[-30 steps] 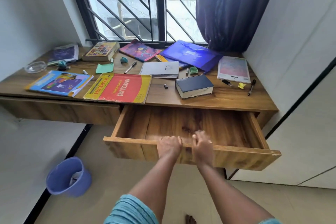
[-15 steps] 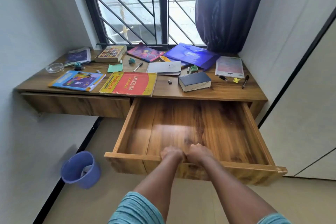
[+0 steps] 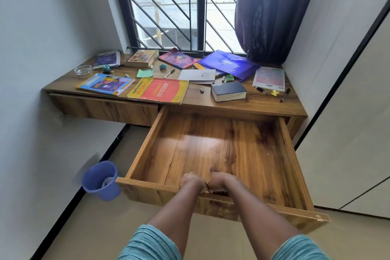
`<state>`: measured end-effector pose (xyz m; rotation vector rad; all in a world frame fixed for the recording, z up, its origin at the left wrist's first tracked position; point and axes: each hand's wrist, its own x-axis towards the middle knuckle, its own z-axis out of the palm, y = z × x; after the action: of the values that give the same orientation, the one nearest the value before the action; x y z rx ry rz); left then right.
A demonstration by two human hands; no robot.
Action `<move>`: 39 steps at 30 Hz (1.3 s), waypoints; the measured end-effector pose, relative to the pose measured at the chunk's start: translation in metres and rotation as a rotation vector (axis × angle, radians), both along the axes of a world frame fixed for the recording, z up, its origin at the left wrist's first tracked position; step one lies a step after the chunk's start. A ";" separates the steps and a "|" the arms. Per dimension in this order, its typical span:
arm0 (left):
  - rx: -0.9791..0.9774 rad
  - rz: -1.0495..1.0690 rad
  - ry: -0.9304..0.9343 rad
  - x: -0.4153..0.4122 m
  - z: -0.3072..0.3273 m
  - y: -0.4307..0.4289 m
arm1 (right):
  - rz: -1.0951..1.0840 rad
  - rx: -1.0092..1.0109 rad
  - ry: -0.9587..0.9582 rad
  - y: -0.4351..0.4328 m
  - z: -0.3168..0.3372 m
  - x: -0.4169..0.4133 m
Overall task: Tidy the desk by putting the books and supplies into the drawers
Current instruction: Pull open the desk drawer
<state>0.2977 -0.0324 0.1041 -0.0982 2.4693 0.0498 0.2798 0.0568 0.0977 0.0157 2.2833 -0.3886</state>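
While my left hand [image 3: 193, 181] and right hand [image 3: 221, 182] both grip the drawer [image 3: 211, 145] by its front rim, opening looks done, so next I'd let go and grab the red book [image 3: 159, 90] at 11 o'clock.

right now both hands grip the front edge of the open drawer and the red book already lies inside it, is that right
Not quite. In the head view the left hand and the right hand do grip the front edge of the open drawer, but the red book lies on the desk, not inside the drawer.
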 end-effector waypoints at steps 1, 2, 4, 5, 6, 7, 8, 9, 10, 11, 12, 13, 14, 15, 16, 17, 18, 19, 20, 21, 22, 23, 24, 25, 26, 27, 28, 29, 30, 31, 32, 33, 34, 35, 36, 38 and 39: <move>0.013 -0.004 0.019 0.001 0.003 -0.001 | 0.015 0.006 0.010 0.001 -0.002 0.000; 0.010 -0.016 0.029 0.003 0.005 -0.001 | 0.022 0.015 0.006 0.002 -0.008 -0.003; 0.021 -0.012 0.056 0.004 0.004 -0.001 | 0.037 0.014 0.003 0.004 -0.021 -0.009; 0.040 0.015 0.072 0.004 0.003 -0.002 | 0.056 0.006 0.004 0.002 -0.017 -0.008; 0.062 0.049 0.088 0.004 0.001 -0.004 | 0.069 0.004 0.011 0.001 -0.018 -0.010; 0.086 0.079 0.108 0.002 -0.001 -0.006 | 0.076 0.002 0.024 0.000 -0.015 -0.010; 0.120 0.126 0.129 0.001 -0.001 -0.009 | 0.065 0.004 0.049 -0.002 -0.011 -0.009; 0.145 0.171 0.151 -0.001 -0.001 -0.013 | 0.037 0.011 0.073 -0.004 -0.009 -0.009; 0.162 0.208 0.164 -0.003 0.000 -0.016 | 0.000 0.006 0.086 -0.006 -0.008 -0.010; 0.176 0.225 0.175 -0.007 0.001 -0.020 | -0.038 -0.006 0.089 -0.008 -0.008 -0.013; 0.183 0.231 0.183 -0.010 0.002 -0.023 | -0.058 -0.021 0.100 -0.011 -0.007 -0.016; 0.186 0.234 0.200 -0.015 0.003 -0.028 | -0.063 -0.029 0.126 -0.016 -0.006 -0.021; 0.182 0.238 0.218 -0.019 0.005 -0.033 | -0.059 -0.041 0.169 -0.022 -0.003 -0.026; 0.171 0.241 0.242 -0.024 0.007 -0.038 | -0.050 -0.061 0.218 -0.028 -0.003 -0.033; 0.157 0.241 0.267 -0.028 0.009 -0.045 | -0.043 -0.082 0.262 -0.035 -0.001 -0.040; 0.141 0.234 0.288 -0.033 0.010 -0.052 | -0.039 -0.103 0.293 -0.041 0.001 -0.047; 0.132 0.222 0.306 -0.040 0.011 -0.060 | -0.049 -0.119 0.313 -0.049 0.005 -0.053; 0.128 0.206 0.321 -0.047 0.012 -0.068 | -0.076 -0.134 0.325 -0.056 0.006 -0.060; 0.128 0.192 0.334 -0.055 0.013 -0.076 | -0.105 -0.143 0.330 -0.064 0.009 -0.067; 0.131 0.178 0.345 -0.063 0.014 -0.085 | -0.128 -0.155 0.331 -0.072 0.011 -0.074; 0.137 0.167 0.353 -0.069 0.015 -0.092 | -0.148 -0.166 0.331 -0.080 0.012 -0.081; 0.143 0.154 0.360 -0.078 0.016 -0.102 | -0.168 -0.171 0.341 -0.088 0.012 -0.089; 0.148 0.147 0.364 -0.088 0.017 -0.111 | -0.192 -0.171 0.354 -0.097 0.013 -0.098; 0.156 0.142 0.370 -0.101 0.019 -0.120 | -0.218 -0.163 0.376 -0.105 0.014 -0.106; 0.168 0.132 0.376 -0.114 0.023 -0.128 | -0.247 -0.160 0.402 -0.112 0.018 -0.114; 0.182 0.125 0.386 -0.125 0.028 -0.134 | -0.266 -0.155 0.425 -0.117 0.023 -0.121; 0.204 0.114 0.403 -0.137 0.034 -0.139 | -0.294 -0.158 0.450 -0.121 0.027 -0.129; 0.226 0.102 0.421 -0.150 0.041 -0.143 | -0.328 -0.170 0.473 -0.124 0.032 -0.137; 0.245 0.087 0.434 -0.161 0.047 -0.144 | -0.378 -0.184 0.490 -0.125 0.037 -0.146; 0.266 0.072 0.440 -0.174 0.055 -0.144 | -0.433 -0.195 0.514 -0.123 0.042 -0.156; 0.290 0.065 0.441 -0.184 0.062 -0.142 | -0.489 -0.200 0.535 -0.120 0.047 -0.164; 0.318 0.054 0.439 -0.197 0.069 -0.136 | -0.552 -0.195 0.558 -0.112 0.053 -0.174; 0.348 0.051 0.425 -0.211 0.076 -0.129 | -0.604 -0.190 0.578 -0.104 0.058 -0.184; 0.378 0.050 0.404 -0.227 0.082 -0.120 | -0.638 -0.182 0.593 -0.093 0.063 -0.196; 0.409 0.054 0.380 -0.243 0.088 -0.109 | -0.657 -0.175 0.609 -0.080 0.069 -0.208; 0.462 0.055 0.368 -0.275 0.099 -0.085 | -0.697 -0.175 0.644 -0.053 0.080 -0.236; 0.484 0.049 0.376 -0.292 0.102 -0.071 | -0.725 -0.173 0.673 -0.037 0.084 -0.252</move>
<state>0.0062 -0.1037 0.2066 0.0669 2.7468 0.7415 0.0274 0.0200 0.1819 0.7389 2.8335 -1.0969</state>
